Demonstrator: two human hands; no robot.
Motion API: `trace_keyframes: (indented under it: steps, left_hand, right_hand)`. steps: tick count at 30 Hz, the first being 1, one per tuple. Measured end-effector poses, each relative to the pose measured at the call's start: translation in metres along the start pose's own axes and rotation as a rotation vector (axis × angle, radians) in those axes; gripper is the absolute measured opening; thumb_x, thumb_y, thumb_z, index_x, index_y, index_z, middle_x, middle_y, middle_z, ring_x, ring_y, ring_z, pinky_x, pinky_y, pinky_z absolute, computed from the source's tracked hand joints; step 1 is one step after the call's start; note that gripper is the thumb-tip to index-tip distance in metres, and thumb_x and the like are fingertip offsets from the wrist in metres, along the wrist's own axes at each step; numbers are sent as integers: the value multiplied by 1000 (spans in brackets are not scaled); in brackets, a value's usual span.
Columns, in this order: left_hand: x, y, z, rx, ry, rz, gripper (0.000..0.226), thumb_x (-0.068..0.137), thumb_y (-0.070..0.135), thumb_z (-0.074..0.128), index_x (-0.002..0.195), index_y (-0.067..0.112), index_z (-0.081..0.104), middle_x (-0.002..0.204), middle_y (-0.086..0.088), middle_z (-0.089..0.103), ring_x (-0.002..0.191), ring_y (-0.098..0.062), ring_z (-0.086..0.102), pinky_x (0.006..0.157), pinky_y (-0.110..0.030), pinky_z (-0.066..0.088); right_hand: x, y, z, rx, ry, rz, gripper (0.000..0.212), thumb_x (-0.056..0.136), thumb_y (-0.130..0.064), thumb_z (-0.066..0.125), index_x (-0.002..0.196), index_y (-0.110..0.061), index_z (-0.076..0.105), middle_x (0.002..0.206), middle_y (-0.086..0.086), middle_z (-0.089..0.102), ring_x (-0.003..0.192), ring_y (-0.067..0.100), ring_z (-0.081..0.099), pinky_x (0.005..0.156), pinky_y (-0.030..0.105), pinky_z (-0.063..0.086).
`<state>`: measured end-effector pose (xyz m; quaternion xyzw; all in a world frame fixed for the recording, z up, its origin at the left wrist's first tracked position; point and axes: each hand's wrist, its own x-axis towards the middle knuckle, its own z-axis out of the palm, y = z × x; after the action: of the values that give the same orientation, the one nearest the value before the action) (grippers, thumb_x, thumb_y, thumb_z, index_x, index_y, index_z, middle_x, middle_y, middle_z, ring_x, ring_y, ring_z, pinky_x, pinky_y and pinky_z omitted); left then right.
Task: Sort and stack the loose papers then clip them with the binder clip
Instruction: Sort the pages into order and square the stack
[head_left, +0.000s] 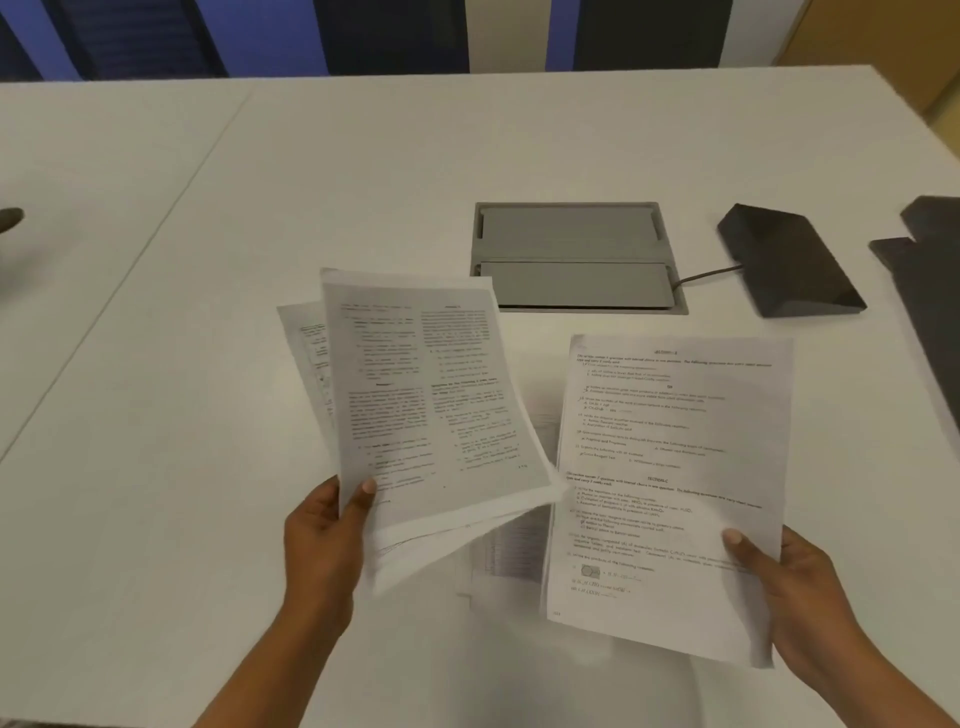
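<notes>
The left hand (322, 540) pinches a fanned bundle of papers (431, 410) at its lower corner, tilted up, likely for reading and ordering. More sheets (511, 551) lie on the table (208, 260) between. The right hand (779, 577) grips a single page (670, 483) by its edge. No binder clip shows.

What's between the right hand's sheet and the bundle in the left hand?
Nothing visible. The right hand holds a single sheet beside the bundle in the left hand; the gap shows only more papers lying flat on the table below.
</notes>
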<state>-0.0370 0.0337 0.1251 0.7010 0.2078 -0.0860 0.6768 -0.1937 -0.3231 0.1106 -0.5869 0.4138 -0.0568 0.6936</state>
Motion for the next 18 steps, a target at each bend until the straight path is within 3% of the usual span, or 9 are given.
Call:
trace_keyframes:
  steps: [3,6,11,15,18]
  left_hand:
    - [-5,14,1,-28,3,29,21,90,14,69,111,12,72,107,-6,77,97,-28,73,87,-40,57]
    - [-13,25,5,-23,-62,45,17,89,14,69,105,16,73,103,-3,78,93,-24,75,74,-30,61]
    - [-32,32,27,22,-227,16,19,94,18,61,106,12,75,99,-5,80,90,-26,76,81,-41,59]
    - [-43,33,45,34,-291,4,24,99,21,54,102,13,76,96,-5,80,87,-26,77,77,-39,59]
    - [-48,31,55,76,-342,-19,25,100,20,52,100,13,76,95,-4,80,86,-23,77,78,-38,59]
  right_hand:
    - [-1,-3,3,0,-3,5,36,79,-17,67,113,-7,67,105,14,76,90,33,74,71,37,60]
    - [-3,-7,9,1,-13,3,38,72,-22,69,108,-11,69,100,10,78,82,26,76,72,37,62]
    - [1,-13,28,3,-50,9,22,87,-10,66,109,-12,69,99,6,78,85,27,75,81,43,58]
    - [3,-20,51,34,-64,24,23,90,-11,64,112,-11,68,104,10,77,95,32,73,87,49,56]
    - [1,-27,65,-3,-104,30,17,90,-14,65,106,-12,71,97,11,78,85,31,75,71,43,61]
